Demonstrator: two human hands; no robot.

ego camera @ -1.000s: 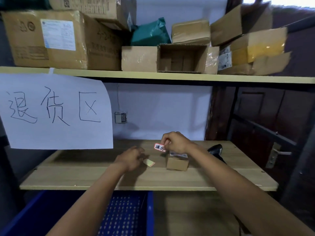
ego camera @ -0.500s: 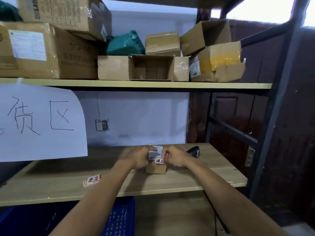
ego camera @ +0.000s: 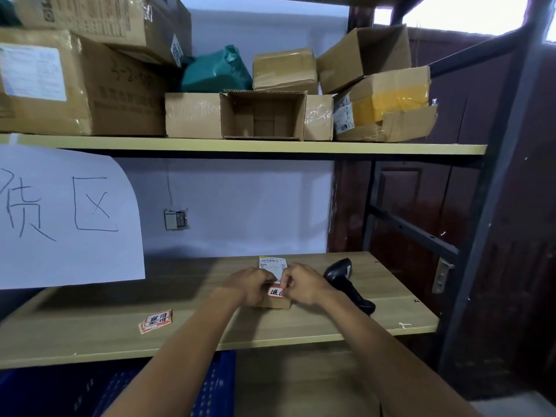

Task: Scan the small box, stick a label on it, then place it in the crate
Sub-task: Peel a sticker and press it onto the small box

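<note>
Small box (ego camera: 275, 303) rests mid-bench (ego camera: 90, 341), clear of all edges. Left hand (ego camera: 251, 284) fingers grip the box; right hand (ego camera: 302, 285) fingers pinch the label (ego camera: 275, 292) against it. Scanner (ego camera: 346, 284) at 3 o'clock; spare labels (ego camera: 156, 321) at 8 o'clock; blue crate (ego camera: 216, 386) below.

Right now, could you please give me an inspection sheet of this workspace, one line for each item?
Surface: wooden shelf board, used as the bench.
Job's things: small box on the board; red-edged label at its front top edge; blue crate below the board.
Clutter: spare labels on the left; black scanner lying on the right.
Grippers: left hand steadies the box; right hand pinches the label.
Cables: thin wire above the wall socket.
Surroundings: cardboard boxes and green bag on the upper shelf; paper sign hanging at left.
</note>
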